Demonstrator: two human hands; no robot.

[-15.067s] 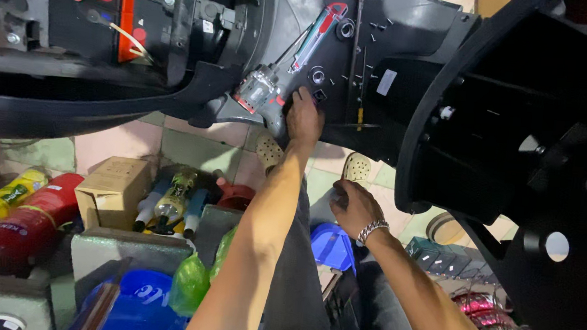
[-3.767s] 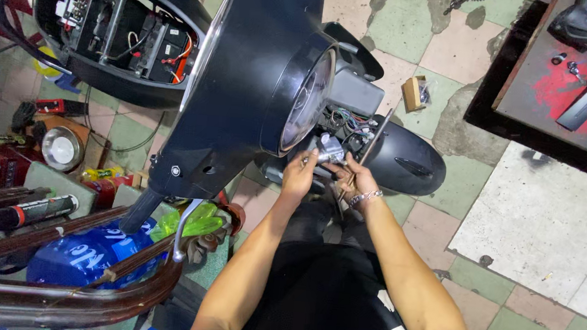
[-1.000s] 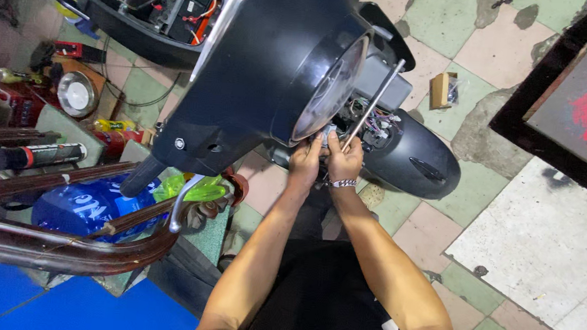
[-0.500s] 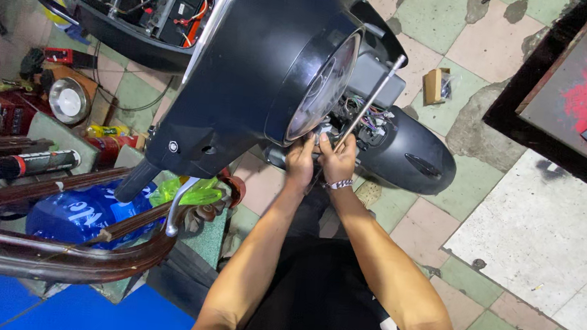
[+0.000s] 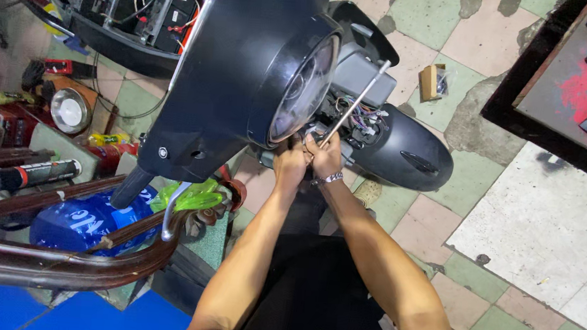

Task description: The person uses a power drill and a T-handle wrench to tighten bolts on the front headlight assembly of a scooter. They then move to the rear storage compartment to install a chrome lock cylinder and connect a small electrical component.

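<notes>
Both hands are seen pressed together directly beneath the black headlight cowl (image 5: 244, 77) of a scooter, just below its round headlamp lens (image 5: 306, 93). The left hand (image 5: 290, 166) is closed into a fist at the lower edge of the cowl; what is enclosed in it cannot be told. The right hand (image 5: 325, 157), on whose wrist a metal bracelet (image 5: 331, 179) is worn, is curled around the lower end of a long thin metal rod (image 5: 356, 106). From the right hand's fingers the rod is carried up and to the right, where its upper tip is met by a grey plastic housing (image 5: 363, 76). A cluster of coloured wires and connectors (image 5: 365, 118) is exposed just right of the rod, close above the right hand. The black front mudguard (image 5: 403, 149) lies beyond the hands, to their right. A blue plastic bag (image 5: 83, 218) and a green object (image 5: 193, 195) are found to the left of the left forearm, behind a rusty brown curved pipe (image 5: 55, 265). A small cardboard box (image 5: 429, 81) rests on the tiled floor (image 5: 546, 234), well apart from the hands.
</notes>
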